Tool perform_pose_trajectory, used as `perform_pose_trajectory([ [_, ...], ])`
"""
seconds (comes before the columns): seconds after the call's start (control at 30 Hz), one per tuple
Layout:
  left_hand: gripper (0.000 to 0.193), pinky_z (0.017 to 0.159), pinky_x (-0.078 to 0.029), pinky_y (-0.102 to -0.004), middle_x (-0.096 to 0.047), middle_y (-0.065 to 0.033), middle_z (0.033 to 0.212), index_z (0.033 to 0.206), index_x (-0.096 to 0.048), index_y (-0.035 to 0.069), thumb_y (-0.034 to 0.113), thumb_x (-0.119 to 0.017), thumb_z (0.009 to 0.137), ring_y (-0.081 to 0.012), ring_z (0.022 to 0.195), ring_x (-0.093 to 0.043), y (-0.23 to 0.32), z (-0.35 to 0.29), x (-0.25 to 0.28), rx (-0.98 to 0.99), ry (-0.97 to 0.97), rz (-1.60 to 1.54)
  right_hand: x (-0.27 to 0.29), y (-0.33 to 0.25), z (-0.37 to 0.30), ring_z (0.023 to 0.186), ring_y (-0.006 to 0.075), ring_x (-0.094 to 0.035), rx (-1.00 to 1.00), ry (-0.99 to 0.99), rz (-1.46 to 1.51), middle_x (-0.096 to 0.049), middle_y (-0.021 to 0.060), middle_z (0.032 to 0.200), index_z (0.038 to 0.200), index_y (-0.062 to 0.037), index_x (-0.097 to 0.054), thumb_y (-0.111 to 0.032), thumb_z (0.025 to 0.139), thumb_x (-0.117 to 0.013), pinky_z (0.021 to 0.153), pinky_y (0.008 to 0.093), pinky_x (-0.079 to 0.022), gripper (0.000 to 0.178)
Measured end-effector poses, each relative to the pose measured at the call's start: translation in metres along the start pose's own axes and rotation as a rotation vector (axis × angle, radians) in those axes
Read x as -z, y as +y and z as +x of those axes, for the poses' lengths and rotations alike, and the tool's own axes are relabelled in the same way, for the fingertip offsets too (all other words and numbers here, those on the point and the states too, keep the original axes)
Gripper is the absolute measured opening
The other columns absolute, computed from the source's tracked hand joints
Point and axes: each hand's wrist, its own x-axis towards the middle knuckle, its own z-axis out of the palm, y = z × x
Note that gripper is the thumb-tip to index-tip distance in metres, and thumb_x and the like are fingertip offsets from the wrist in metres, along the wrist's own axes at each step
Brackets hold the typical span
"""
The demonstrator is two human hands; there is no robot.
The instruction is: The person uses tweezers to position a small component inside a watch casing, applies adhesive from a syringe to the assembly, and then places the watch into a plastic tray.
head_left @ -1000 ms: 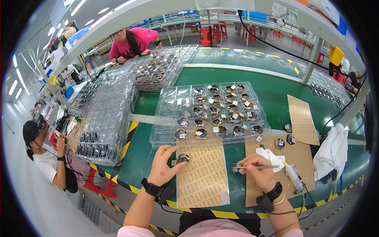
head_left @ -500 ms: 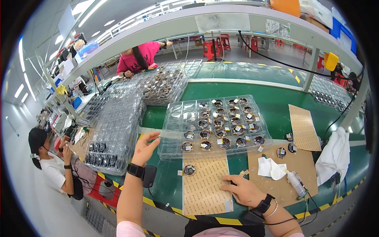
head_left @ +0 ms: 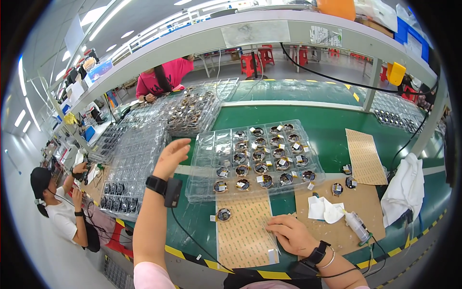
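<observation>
My left hand [head_left: 172, 157] is raised beside the left edge of a clear plastic tray [head_left: 204, 138], fingers stretched out and holding nothing visible. Round dark electronic modules [head_left: 260, 167], several with pale tabs, fill most of the tray's pockets; the left ones hold none. In front of the tray lies a tan sheet with green print [head_left: 240, 241], and a single round module [head_left: 224, 215] rests on its upper left. My right hand [head_left: 292, 236] lies at the sheet's right edge, fingers closed together. A thin pale thing shows by its fingertips, too fine to name.
Right of the sheet, a brown board [head_left: 308, 202] carries white wipes [head_left: 325, 208], a bottle [head_left: 357, 226] and loose modules. Another tan sheet [head_left: 365, 156] and a white cloth [head_left: 404, 192] lie further right. Stacked trays [head_left: 137, 154] stand left. A shelf beam [head_left: 255, 31] crosses above. Two people work nearby.
My left hand has risen away from the tray's left edge, its fingers straightening. My right hand's fingers have drawn closer together at the sheet's edge. The whole view has shifted slightly.
</observation>
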Motion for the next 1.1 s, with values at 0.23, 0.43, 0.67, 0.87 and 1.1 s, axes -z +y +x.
perform_pose_trajectory([
  [0.23,0.038,0.089,-0.048,-0.0344,-0.058,-0.0057,0.126,0.128,-0.056,0.007,0.022,-0.062,0.093,-0.0195,0.115,-0.056,0.013,0.043,0.037,0.018,0.140,-0.162,0.009,-0.003,0.006,0.097,0.0287,-0.064,-0.018,0.061,0.015,-0.066,0.0113,0.101,0.105,-0.0046,-0.066,0.010,0.078,-0.060,0.083,0.0350,-0.052,0.031],
  [0.43,0.041,0.085,-0.052,-0.0353,-0.056,-0.0059,0.128,0.131,-0.054,0.007,0.022,-0.061,0.094,-0.0214,0.113,-0.057,-0.014,0.087,0.089,0.068,0.202,-0.205,0.012,0.014,-0.008,0.090,0.0276,-0.066,-0.363,0.108,0.436,-0.066,0.0145,0.099,0.103,-0.0010,-0.066,0.001,0.087,-0.060,0.079,0.0370,-0.055,0.017],
  [0.67,0.051,0.073,-0.055,-0.0317,-0.057,-0.0097,0.123,0.136,-0.047,0.006,0.024,-0.063,0.092,-0.0218,0.100,-0.063,-0.046,0.143,0.121,0.105,0.431,-0.276,0.022,0.022,-0.016,0.087,0.0281,-0.067,-0.621,0.224,0.968,-0.067,0.0189,0.094,0.101,0.0064,-0.063,-0.011,0.093,-0.060,0.075,0.0416,-0.057,0.019],
  [0.87,0.053,0.058,-0.054,-0.0283,-0.061,-0.0111,0.112,0.135,-0.047,0.004,0.026,-0.064,0.090,-0.0199,0.083,-0.066,-0.078,0.197,0.133,0.090,0.552,-0.119,0.022,0.024,-0.019,0.086,0.0292,-0.067,-0.601,0.214,0.979,-0.066,0.0226,0.096,0.101,0.0084,-0.063,-0.016,0.092,-0.062,0.075,0.0407,-0.057,0.026],
  [1.1,0.045,0.047,-0.050,-0.0266,-0.066,-0.0084,0.086,0.121,-0.056,0.002,0.027,-0.068,0.086,-0.0146,0.066,-0.065,-0.100,0.236,0.136,0.174,0.582,0.116,0.029,0.022,-0.009,0.090,0.0226,-0.063,-0.672,0.121,0.925,-0.065,0.0144,0.104,0.109,0.0016,-0.063,-0.025,0.095,-0.061,0.079,0.0343,-0.051,0.030],
])
